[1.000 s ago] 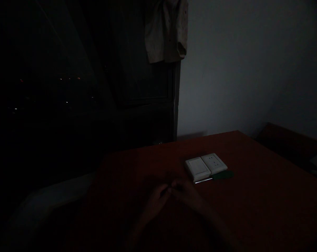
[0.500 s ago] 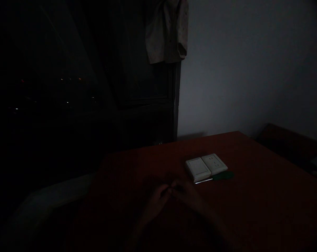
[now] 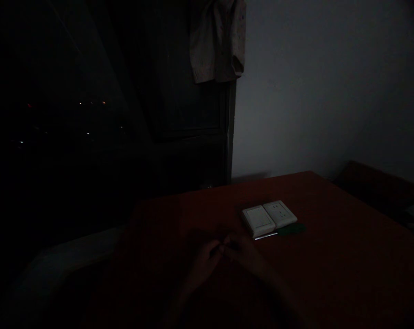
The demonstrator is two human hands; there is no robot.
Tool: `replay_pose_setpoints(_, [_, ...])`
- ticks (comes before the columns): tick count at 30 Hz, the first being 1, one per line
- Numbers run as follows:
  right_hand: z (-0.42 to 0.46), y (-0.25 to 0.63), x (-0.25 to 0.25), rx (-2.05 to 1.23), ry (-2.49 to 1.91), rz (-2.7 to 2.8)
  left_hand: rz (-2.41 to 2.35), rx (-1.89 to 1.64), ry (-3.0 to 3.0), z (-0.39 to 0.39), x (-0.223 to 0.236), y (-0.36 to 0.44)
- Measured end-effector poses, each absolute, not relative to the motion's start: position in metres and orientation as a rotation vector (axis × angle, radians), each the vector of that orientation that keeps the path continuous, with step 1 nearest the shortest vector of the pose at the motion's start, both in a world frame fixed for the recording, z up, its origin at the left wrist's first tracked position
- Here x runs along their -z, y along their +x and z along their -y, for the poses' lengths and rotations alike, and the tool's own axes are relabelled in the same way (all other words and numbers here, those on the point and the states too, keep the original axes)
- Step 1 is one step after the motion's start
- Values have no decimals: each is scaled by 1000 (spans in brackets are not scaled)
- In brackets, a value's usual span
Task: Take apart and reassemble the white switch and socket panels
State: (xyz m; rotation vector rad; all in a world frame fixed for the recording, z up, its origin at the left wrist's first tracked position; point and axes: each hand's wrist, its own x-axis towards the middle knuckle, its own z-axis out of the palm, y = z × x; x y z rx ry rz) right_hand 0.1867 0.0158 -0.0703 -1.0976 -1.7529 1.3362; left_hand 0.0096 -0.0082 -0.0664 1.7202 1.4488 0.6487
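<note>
In the dim head view my left hand (image 3: 206, 261) and my right hand (image 3: 244, 253) meet fingertip to fingertip over the table (image 3: 330, 260). The fingers of both are curled closed; whatever lies in the pinch, if anything, is too dark to make out. Just beyond my right hand lie a white switch plate (image 3: 259, 218) and a white wall socket (image 3: 280, 213), side by side and touching. Along their near edge rests a screwdriver (image 3: 292, 229) with a green handle, its bright metal shaft pointing left.
A dark window (image 3: 90, 114) with small lights outside fills the left. A garment (image 3: 217, 43) hangs above the table's far side, beside a pale wall (image 3: 323, 91). Past the table's right edge stands a dark reddish piece of furniture (image 3: 374, 185). A pale ledge (image 3: 79, 251) shows lower left.
</note>
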Motion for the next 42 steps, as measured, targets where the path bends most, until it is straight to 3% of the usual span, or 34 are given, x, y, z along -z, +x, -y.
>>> replay_pose_setpoints(42, [-17,187,73,-1290,-1118,1796,-1424,-655,1738,8,63,12])
